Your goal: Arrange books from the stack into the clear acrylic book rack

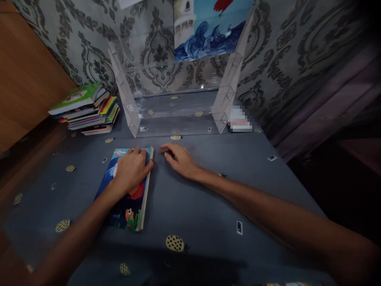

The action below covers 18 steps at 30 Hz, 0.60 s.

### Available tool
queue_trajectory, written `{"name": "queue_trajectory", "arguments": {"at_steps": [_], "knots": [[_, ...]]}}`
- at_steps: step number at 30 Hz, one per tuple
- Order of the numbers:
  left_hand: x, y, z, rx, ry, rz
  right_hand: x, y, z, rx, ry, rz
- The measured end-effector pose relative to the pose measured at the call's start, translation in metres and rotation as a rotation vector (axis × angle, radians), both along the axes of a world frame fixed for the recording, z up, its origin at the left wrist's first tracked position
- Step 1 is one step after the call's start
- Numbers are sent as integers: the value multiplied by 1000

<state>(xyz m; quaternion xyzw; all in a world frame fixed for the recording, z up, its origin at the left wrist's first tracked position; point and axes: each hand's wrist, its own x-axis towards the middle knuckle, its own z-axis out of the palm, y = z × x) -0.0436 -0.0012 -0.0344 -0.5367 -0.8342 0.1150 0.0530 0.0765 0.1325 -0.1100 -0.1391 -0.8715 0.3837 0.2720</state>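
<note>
A children's book (135,212) with a blue cover lies on the table, showing a red shape and an orange fish. My left hand (132,169) rests on its upper part, fingers bent over the cover and thumb against the right edge. The fingertips are partly hidden. To the right of the book, apart from it, my right hand (180,159) lies on the tablecloth with its fingers loosely curved, thumb apart, and nothing in it. Beyond both hands stands a clear acrylic rack (133,119) with stepped sides.
A stack of books (89,109) stands at the back left beside a wooden panel (26,71). Behind the rack, a sea picture (208,35) shows against patterned wallpaper. A pixelated item (240,119) sits right of the rack. The grey tablecloth (208,214) has pineapple prints.
</note>
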Motion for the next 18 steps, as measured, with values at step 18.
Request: {"name": "queue_trajectory", "arguments": {"at_steps": [18], "knots": [[2, -3, -3, 25, -18, -25, 3, 1, 3, 64, -20, 173]]}}
